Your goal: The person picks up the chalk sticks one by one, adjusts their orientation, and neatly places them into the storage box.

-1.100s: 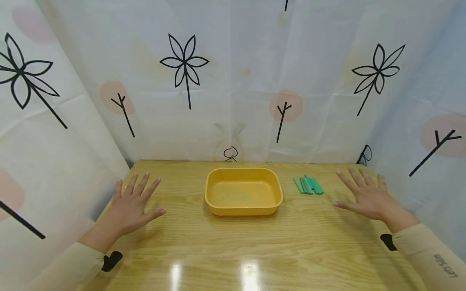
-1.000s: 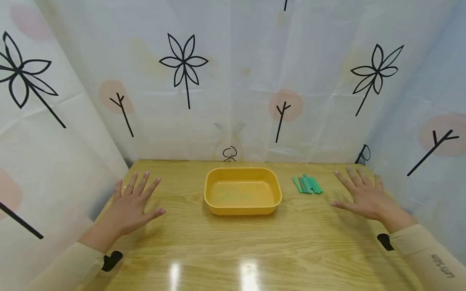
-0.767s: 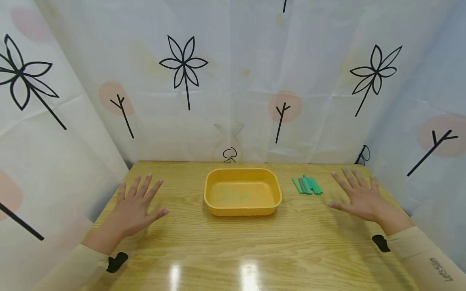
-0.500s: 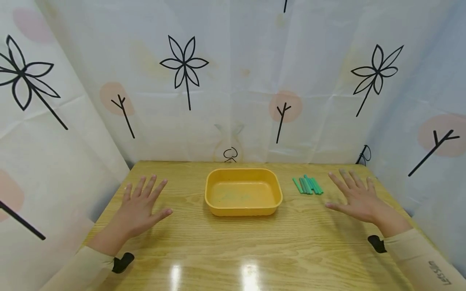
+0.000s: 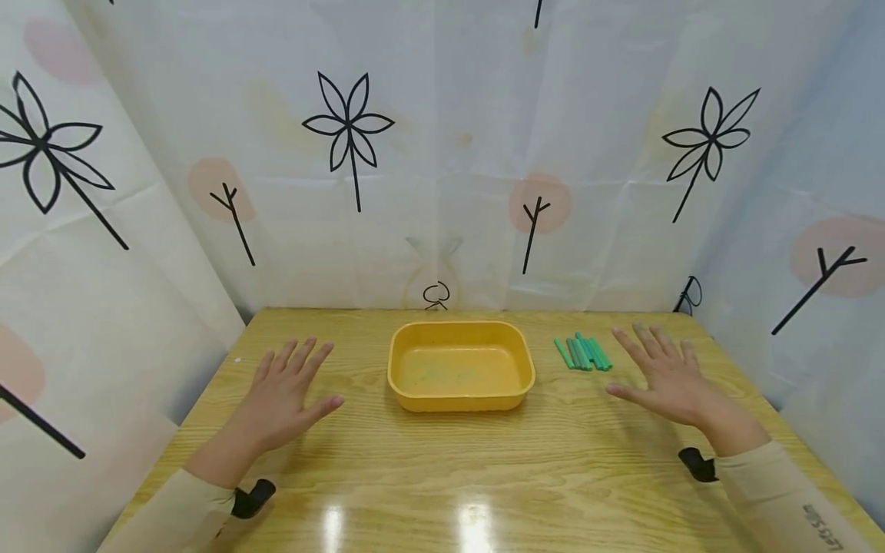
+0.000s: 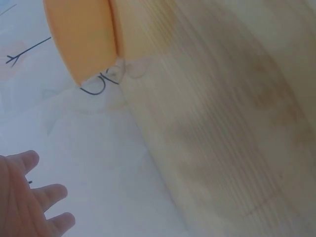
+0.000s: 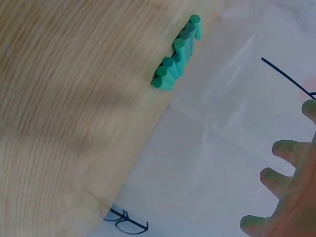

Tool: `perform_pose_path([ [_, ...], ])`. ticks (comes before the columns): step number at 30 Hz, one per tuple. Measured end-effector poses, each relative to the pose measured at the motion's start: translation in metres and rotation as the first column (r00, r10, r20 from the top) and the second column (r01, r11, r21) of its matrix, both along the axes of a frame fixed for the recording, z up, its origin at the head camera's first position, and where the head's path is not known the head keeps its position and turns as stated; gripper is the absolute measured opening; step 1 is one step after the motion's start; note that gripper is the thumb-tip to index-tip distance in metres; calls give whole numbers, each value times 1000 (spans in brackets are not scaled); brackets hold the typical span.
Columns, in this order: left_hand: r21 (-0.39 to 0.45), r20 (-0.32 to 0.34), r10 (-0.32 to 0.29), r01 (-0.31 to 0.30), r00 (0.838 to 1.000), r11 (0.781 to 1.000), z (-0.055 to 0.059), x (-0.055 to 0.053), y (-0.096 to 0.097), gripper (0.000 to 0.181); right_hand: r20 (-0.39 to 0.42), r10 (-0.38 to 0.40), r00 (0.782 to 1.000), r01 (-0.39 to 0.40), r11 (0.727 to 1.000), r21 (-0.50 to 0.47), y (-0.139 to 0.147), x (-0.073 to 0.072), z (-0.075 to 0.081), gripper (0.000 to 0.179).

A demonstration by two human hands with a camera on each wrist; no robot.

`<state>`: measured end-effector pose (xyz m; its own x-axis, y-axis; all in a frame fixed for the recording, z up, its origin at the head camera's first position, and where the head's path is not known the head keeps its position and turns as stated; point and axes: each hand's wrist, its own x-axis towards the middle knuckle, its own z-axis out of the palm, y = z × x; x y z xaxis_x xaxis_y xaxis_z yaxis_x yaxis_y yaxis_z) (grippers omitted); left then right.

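Observation:
My left hand point(image 5: 280, 403) hovers over the left part of the table with fingers spread and nothing in it. On the other side my right hand point(image 5: 667, 380), also spread and holding nothing, is just right of several short green sticks point(image 5: 584, 352). The sticks lie side by side in a small row; in the right wrist view their round ends point(image 7: 179, 44) face the camera. Between the hands stands a yellow plastic tub point(image 5: 461, 402) with nothing visible inside but faint greenish marks. Part of the tub point(image 6: 81, 39) shows in the left wrist view.
The wooden table point(image 5: 442, 461) runs back to a white cloth point(image 5: 442, 153) printed with black flowers and twigs, which also hangs at both sides. A small white speck point(image 5: 237, 359) lies near the table's left edge.
Both hands have moved inward, the left one to the right and the right one to the left, nearer the green sticks. The tub and sticks stay in place.

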<state>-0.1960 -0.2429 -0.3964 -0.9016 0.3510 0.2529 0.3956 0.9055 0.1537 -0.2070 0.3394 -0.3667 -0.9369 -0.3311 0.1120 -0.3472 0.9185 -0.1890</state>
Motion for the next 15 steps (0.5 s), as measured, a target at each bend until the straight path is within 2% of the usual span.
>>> perform_pose_path([
  [4, 14, -16, -8, 8, 1000, 1000, -2, -2, 8, 84, -7, 20, 1000, -20, 999, -34, -7, 0, 0, 96],
  [10, 54, -61, -39, 42, 997, 998, -5, -10, 19, 83, -24, 51, 998, -52, 996, -67, -20, 0, 0, 94],
  [15, 65, -66, -46, 50, 997, 997, -7, -16, 27, 82, -37, 67, 997, -69, 994, -82, -31, -4, 0, 91],
])
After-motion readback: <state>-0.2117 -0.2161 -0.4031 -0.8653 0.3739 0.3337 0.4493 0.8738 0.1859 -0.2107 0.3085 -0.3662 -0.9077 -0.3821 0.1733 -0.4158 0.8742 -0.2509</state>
